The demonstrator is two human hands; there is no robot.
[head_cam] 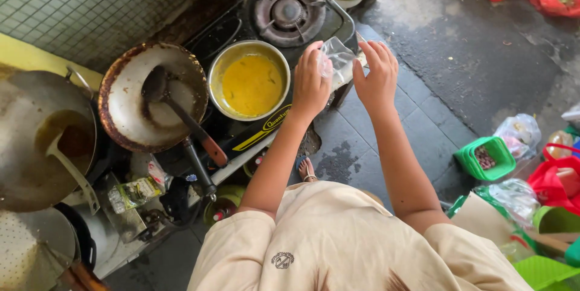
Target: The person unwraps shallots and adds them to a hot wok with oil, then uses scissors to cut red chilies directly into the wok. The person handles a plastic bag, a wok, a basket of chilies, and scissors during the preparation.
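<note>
A clear plastic bag (337, 61) sits pinched between both hands, up over the edge of the gas stove (241, 31). Left hand (309, 82) has its grip clamped on the bag's side, right hand (376, 76) grips the other side, fingers half spread. Just left, a metal bowl of yellow batter (249, 80), then a rusty pan with a ladle (158, 91).

Clear bag (337, 61) held between left hand (310, 82) and right hand (377, 73) at 12 o'clock, yellow-filled pot (249, 80) just beside at 11, ladle (158, 88) laid in pan (121, 116) at 10.
</note>
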